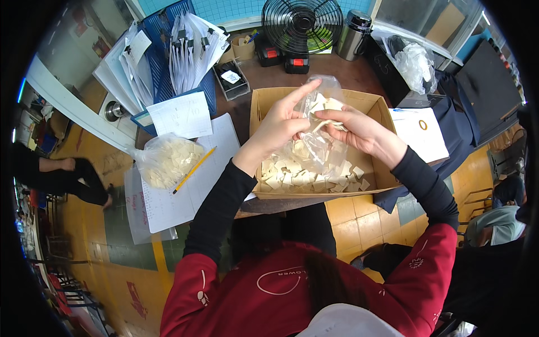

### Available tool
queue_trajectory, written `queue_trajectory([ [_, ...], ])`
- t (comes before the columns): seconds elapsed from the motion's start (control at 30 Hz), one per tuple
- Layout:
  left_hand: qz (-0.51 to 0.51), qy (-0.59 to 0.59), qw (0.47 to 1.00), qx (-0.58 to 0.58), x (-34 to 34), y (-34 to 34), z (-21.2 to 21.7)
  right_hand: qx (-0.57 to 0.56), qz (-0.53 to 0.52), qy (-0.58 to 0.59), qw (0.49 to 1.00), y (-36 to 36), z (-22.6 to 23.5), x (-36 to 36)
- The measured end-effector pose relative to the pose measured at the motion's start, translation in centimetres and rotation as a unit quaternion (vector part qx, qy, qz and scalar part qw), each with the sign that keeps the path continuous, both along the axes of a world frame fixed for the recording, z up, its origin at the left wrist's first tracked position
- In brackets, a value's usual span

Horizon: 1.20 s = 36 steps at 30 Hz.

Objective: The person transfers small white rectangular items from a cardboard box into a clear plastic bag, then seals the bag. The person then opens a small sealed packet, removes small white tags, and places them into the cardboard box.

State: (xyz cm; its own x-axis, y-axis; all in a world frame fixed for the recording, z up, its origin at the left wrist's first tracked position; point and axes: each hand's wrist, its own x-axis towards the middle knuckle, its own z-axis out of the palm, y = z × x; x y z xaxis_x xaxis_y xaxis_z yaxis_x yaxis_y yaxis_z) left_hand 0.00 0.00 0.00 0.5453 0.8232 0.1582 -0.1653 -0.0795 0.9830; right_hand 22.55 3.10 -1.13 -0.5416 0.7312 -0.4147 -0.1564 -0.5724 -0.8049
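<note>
Over an open cardboard box [260, 106], my left hand [281, 124] is closed on a clear plastic bag [315, 153], its index finger stretched along the bag's upper part. Thumb and fingers of my right hand [362, 130] are pinched around a few small flat cream pieces [330, 105] at the bag, whose lower part hangs into the box. Many more loose cream pieces [297, 177] lie along the box's near side. How the bag's mouth sits around the fingers is hard to make out.
Left of the box, a full bag of cream pieces [171, 160] and a yellow pencil [195, 169] lie on papers. Behind stand a file rack [147, 33], a black fan [303, 21] and a steel flask [353, 36]. On the right are a paper sheet [415, 126] and a black box [393, 78].
</note>
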Motion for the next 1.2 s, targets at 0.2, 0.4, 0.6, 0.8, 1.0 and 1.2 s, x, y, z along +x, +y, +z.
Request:
queue_trajectory([
  [0.2, 0.061, -0.084, 0.994, -0.031, 0.0, 0.2, 0.3, 0.077, -0.029, -0.148, 0.986, -0.5, 3.9, -1.5],
  [0.4, 0.081, -0.110, 0.990, -0.025, -0.8, 0.4, 0.2, 0.225, 0.095, -0.203, 0.948, -1.7, 7.6, 1.0],
  [0.6, 0.132, -0.156, 0.979, 0.001, -1.6, 1.7, 2.0, 0.342, 0.003, -0.353, 0.871, -1.0, 6.0, 5.1],
  [0.8, 0.168, -0.273, 0.943, 0.087, 0.3, 3.5, 3.1, 0.442, 0.235, -0.515, 0.696, 0.2, -5.3, 4.0],
  [1.0, 0.173, -0.345, 0.913, 0.130, 1.0, 5.1, 2.6, 0.330, 0.337, -0.452, 0.757, 1.1, -9.1, -5.6],
  [1.2, 0.175, -0.355, 0.906, 0.152, 0.3, 5.1, 2.2, 0.329, 0.437, -0.444, 0.710, -0.5, -6.9, -7.4],
])
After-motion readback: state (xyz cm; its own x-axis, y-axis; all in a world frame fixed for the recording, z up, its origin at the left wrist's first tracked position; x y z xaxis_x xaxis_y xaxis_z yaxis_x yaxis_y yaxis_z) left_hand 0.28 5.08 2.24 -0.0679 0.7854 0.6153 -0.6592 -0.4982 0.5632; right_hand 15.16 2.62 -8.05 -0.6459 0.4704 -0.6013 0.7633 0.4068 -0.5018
